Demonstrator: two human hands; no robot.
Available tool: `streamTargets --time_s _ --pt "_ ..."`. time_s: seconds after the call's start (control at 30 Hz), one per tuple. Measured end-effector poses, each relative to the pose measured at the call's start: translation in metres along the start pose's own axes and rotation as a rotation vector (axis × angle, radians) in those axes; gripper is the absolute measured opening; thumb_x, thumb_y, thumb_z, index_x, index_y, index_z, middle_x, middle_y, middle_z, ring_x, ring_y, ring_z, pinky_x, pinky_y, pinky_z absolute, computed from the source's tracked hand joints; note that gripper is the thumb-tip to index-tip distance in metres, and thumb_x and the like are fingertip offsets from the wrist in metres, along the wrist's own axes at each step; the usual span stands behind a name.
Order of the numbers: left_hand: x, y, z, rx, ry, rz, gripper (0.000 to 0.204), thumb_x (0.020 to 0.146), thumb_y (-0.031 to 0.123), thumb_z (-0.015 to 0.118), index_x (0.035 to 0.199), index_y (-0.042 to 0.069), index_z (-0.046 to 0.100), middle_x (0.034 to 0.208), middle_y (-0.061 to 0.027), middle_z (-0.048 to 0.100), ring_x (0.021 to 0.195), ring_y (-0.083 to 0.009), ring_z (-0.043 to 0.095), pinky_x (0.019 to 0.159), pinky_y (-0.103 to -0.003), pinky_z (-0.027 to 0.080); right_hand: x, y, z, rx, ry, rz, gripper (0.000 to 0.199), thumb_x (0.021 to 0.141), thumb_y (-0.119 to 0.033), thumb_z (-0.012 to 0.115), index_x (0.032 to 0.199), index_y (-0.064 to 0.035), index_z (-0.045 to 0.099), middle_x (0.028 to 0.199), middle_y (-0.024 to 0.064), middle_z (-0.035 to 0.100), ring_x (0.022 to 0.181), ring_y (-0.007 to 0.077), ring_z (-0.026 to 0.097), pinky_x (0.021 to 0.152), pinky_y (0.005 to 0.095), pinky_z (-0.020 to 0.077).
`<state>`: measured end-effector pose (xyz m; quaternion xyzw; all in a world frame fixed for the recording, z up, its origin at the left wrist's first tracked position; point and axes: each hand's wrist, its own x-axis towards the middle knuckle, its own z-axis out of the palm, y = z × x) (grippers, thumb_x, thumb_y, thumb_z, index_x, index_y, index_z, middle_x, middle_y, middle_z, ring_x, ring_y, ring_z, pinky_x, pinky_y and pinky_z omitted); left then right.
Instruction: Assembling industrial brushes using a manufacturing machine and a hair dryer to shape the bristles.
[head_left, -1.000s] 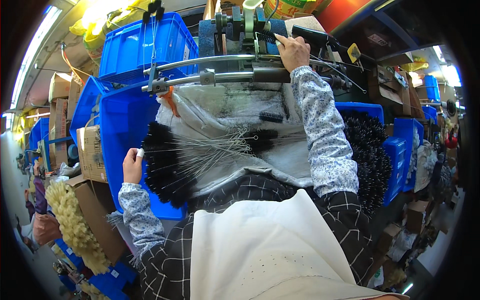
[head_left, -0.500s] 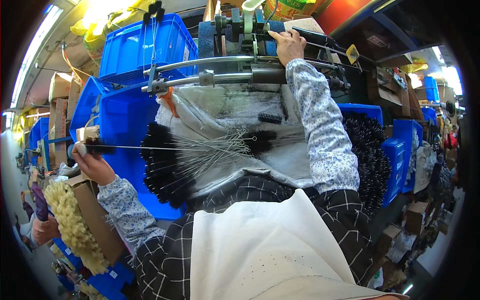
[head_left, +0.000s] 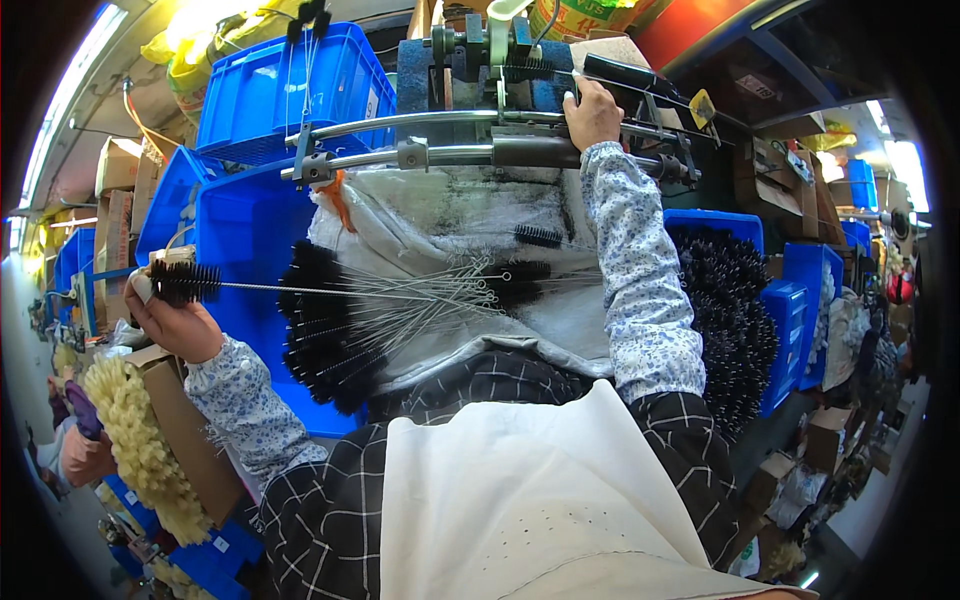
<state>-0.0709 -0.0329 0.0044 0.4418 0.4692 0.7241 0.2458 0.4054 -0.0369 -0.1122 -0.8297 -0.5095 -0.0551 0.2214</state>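
Black brush [head_left: 185, 281] gripped left; right hand [head_left: 592, 112] seemingly on machine [head_left: 480, 60]

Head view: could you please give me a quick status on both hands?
Left hand holds one black wire brush, out left. Right hand on the machine. Brush pile lies between.

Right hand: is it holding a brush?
No: the right hand rests on the machine up top, while the left hand grips the black wire-handled bottle brush.
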Motion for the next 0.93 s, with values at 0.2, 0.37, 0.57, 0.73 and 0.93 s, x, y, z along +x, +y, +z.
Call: streamTargets --time_s 0.2,0.37,0.57,0.73,0.93 --pt "0.002 0.0 -0.002 -0.014 -0.007 -0.033 0.023 0.085 0.022 0.045 0.098 0.003 0.048 0.089 -0.0051 0.051 0.08 -0.0124 0.053 0.068 -0.023 0.047 -0.002 -0.007 0.006 -0.001 0.027 -0.004 0.033 0.074 -0.017 0.055 0.107 -0.0095 0.053 0.099 0.0066 0.056 0.092 0.021 0.052 0.077 0.0403 0.0366" --pt "0.001 0.009 -0.002 -0.008 0.007 -0.056 0.023 0.085 0.021 0.044 0.099 0.002 0.047 0.089 -0.006 0.052 0.081 -0.0139 0.054 0.069 -0.025 0.047 -0.004 -0.03 0.014 -0.016 0.017 -0.008 0.032 0.073 -0.015 0.054 0.105 -0.0096 0.054 0.095 0.0047 0.056 0.089 0.0192 0.052 0.074 0.0402 0.0369" --pt "-0.005 -0.002 0.016 -0.075 -0.106 -0.021 0.02 0.086 0.02 0.044 0.096 0.003 0.047 0.086 -0.0062 0.053 0.079 -0.0131 0.053 0.067 -0.024 0.047 -0.007 -0.069 0.028 -0.071 0.053 -0.044 0.025 0.076 -0.013 0.049 0.1 -0.0099 0.055 0.089 0.0024 0.056 0.083 0.0179 0.053 0.068 0.0389 0.0383" --pt "-0.011 0.002 0.028 -0.115 -0.106 -0.062 0.018 0.086 0.02 0.044 0.094 0.004 0.047 0.084 -0.0047 0.053 0.076 -0.0117 0.053 0.065 -0.022 0.047 -0.007 -0.061 0.018 -0.069 -0.006 -0.035 0.024 0.078 -0.013 0.049 0.101 -0.0097 0.055 0.09 0.0027 0.056 0.085 0.017 0.053 0.073 0.0384 0.0348" --pt "-0.003 -0.002 0.009 -0.115 -0.096 -0.072 0.017 0.085 0.02 0.045 0.092 0.004 0.048 0.084 -0.0046 0.054 0.075 -0.0107 0.054 0.065 -0.021 0.048 0.003 -0.004 -0.001 -0.011 -0.073 -0.027 0.033 0.075 -0.016 0.053 0.107 -0.0104 0.052 0.101 0.0056 0.055 0.093 0.0181 0.051 0.081 0.0431 0.0328"
